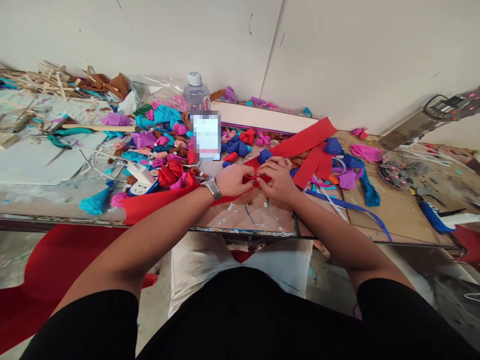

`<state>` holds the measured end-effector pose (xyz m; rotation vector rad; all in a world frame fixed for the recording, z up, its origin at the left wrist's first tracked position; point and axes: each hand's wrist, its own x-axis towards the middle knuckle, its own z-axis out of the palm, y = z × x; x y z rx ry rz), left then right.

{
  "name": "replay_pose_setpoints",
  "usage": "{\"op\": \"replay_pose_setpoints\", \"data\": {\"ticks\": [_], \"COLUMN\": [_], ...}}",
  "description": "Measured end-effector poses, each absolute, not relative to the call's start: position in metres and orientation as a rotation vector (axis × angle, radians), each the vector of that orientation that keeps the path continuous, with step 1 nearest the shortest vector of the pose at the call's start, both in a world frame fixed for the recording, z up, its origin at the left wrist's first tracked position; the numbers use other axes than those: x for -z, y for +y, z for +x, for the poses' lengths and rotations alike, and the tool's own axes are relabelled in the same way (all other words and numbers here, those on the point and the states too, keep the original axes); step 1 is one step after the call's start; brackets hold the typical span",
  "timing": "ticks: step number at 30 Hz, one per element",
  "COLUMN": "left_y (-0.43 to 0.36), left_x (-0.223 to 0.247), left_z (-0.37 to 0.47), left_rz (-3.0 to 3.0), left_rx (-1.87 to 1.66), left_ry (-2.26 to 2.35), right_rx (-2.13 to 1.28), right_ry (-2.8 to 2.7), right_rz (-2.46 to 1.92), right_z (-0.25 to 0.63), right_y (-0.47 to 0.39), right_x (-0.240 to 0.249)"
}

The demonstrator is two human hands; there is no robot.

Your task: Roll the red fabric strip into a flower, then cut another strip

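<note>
Near the table's front edge, my left hand (235, 180), with a metal watch at the wrist, pinches a piece of red fabric. Against it, my right hand (275, 179) has its fingers closed on the same red piece, which is bunched between the fingertips. A long red strip (150, 204) lies under my left wrist and forearm. Beyond my right hand are more red strips (305, 137). Many small coloured fabric bundles (170, 172) are heaped left of and behind my hands.
A phone (206, 136) stands behind the hands, with a bottle (196, 95) behind it. Green-handled pliers (60, 140), a white power strip (140, 175) and wooden sticks (56, 80) are at left. A blue ribbon (352, 206) and dark tumbler (408, 125) are at right.
</note>
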<state>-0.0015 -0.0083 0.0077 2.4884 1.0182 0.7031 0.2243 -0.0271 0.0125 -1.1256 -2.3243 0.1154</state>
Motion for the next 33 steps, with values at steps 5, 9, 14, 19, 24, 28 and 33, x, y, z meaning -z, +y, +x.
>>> {"op": "replay_pose_setpoints", "data": {"ticks": [5, 9, 14, 19, 24, 28, 33], "left_y": [-0.0086, -0.0097, -0.0099, -0.0091, -0.0071, -0.006, -0.0079], "left_x": [-0.0087, -0.0106, -0.0106, -0.0095, -0.0066, -0.0048, -0.0079], "left_z": [-0.0015, -0.001, -0.0003, -0.0007, -0.0015, -0.0018, -0.0022], "left_rz": [2.497, 2.505, 2.492, 2.495, 2.509, 2.515, 2.491], "left_rx": [-0.695, -0.68, -0.68, -0.678, -0.669, -0.669, -0.686], "left_ry": [1.025, 1.066, 1.105, 1.113, 1.122, 1.112, 1.1], "right_rx": [-0.11, -0.097, -0.094, -0.09, -0.086, -0.084, -0.074], "right_ry": [-2.319, -2.336, -2.334, -2.307, -2.31, -2.323, -2.315], "right_rz": [-1.131, -1.142, -1.123, -1.119, -1.124, -1.138, -1.133], "right_z": [0.225, 0.2267, 0.2274, 0.2258, 0.2253, 0.2256, 0.2257], "right_y": [-0.0257, -0.0236, -0.0227, -0.0246, -0.0243, -0.0238, -0.0238], "right_x": [-0.011, -0.0074, -0.0058, -0.0077, -0.0074, -0.0068, -0.0075]}}
